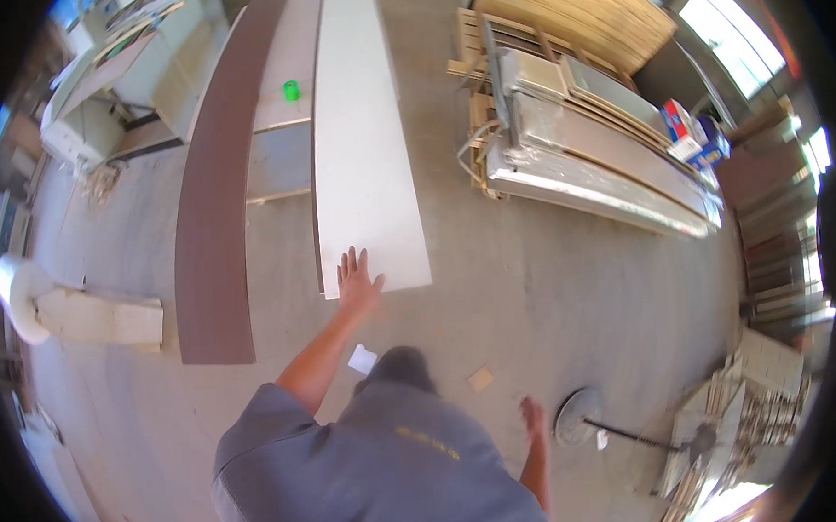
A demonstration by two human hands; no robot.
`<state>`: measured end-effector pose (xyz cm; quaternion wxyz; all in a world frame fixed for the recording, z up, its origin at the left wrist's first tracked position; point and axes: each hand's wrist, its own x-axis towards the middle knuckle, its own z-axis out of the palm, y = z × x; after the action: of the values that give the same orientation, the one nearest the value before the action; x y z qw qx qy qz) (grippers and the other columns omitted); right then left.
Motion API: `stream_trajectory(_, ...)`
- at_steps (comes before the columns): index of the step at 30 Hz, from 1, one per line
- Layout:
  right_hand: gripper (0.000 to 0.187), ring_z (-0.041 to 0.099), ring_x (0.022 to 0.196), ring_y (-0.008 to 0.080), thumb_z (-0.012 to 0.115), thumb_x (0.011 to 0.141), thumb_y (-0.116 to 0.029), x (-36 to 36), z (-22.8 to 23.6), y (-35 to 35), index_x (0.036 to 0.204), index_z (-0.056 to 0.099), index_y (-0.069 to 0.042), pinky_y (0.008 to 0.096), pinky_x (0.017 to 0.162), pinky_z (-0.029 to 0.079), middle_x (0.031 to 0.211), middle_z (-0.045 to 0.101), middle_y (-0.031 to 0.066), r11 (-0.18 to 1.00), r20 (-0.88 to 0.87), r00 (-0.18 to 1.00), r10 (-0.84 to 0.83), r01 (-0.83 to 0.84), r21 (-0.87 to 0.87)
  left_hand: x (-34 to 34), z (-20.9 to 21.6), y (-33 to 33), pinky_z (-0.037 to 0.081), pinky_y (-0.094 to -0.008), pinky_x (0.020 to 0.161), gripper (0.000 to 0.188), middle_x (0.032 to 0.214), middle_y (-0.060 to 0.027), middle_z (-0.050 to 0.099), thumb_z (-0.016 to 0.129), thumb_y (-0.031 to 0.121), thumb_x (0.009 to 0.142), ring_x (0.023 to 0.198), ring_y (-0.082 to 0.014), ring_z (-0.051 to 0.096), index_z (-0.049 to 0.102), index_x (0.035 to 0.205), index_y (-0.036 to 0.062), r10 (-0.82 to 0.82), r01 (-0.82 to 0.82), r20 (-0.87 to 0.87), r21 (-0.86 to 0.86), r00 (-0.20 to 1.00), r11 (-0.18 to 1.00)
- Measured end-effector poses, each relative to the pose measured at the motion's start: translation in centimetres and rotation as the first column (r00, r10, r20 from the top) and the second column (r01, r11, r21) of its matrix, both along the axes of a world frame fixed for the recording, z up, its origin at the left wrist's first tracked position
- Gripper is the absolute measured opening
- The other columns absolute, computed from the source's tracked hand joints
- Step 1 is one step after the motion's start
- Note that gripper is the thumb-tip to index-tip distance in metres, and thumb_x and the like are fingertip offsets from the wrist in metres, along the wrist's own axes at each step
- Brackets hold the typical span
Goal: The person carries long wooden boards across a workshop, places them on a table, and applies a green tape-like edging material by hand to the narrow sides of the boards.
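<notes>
L hand (356, 280) stretched fwd, palm-down, fingers spread wide on near end of long white panel (364, 152), R of brown panel (216, 222). R hand (532, 415) out to side, fingers blurred, can't tell.

Pretty smooth, clean finish seen on the white panel (363, 134), with only a soft sheen given off; the brown panel (213, 204) is finished much flatter, basically matt; bare wood is shown by the stacked boards (570, 12) up top, kinda grainy; the flat stack (598, 153) is wrapped in clear plastic film, wrinkled and properly glossy along the edge; the grey shirt (370, 479) is made of soft matt cloth; a dull, scuffed, concrete-like surface is shown by the floor (585, 292); the white scrap (362, 359) could be taken for paper; whether the round base (578, 416) is metal can't be told
</notes>
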<state>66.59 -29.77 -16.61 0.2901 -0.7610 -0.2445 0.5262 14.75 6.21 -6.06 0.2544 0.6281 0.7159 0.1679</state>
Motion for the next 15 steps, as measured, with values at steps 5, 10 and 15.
stream_trajectory(5, 0.044, 0.062, 0.114, 0.0169, 0.047, 0.108, -0.033, 6.5, 15.1, 33.7, 0.136, 0.061, -0.003, 0.0325, 0.100, 0.046, 0.128, 0.069, 0.0061, 0.947, 0.202, 0.960, 0.193, -0.236, 0.219, 1.7, -2.5, 3.6, 0.010, -0.0498, 0.128, 0.078, 0.169, -0.0212, 0.016, 0.063, 0.033, 0.098, 0.157, -0.0377, 0.011, 0.026, 0.159, 0.0026, 0.253, -0.252, 0.000, 0.030, 0.968, 0.967)
stream_trajectory(10, 0.041, 0.063, 0.115, 0.0190, 0.052, 0.107, -0.031, -1.1, 21.7, 54.5, 0.131, 0.065, -0.001, 0.0318, 0.103, 0.045, 0.125, 0.070, 0.0073, 0.703, 0.414, 0.731, 0.543, -0.665, 0.253, 4.0, -3.0, 10.4, 0.004, -0.0527, 0.128, 0.075, 0.169, -0.0167, 0.018, 0.059, 0.036, 0.099, 0.158, -0.0347, 0.011, 0.027, 0.161, 0.0070, 0.446, -0.435, -0.225, 0.102, 0.866, 0.895)
stream_trajectory(15, 0.042, 0.064, 0.117, 0.0204, 0.057, 0.104, -0.031, -7.1, 17.7, 65.8, 0.132, 0.063, 0.000, 0.0344, 0.102, 0.048, 0.124, 0.070, 0.0132, 0.386, 0.316, 0.424, 0.849, -0.905, 0.177, 5.8, -3.9, 12.5, 0.005, -0.0555, 0.127, 0.071, 0.168, -0.0090, 0.027, 0.062, 0.032, 0.096, 0.157, -0.0305, 0.017, 0.034, 0.159, 0.0108, 0.569, -0.563, -0.232, 0.095, 0.789, 0.821)
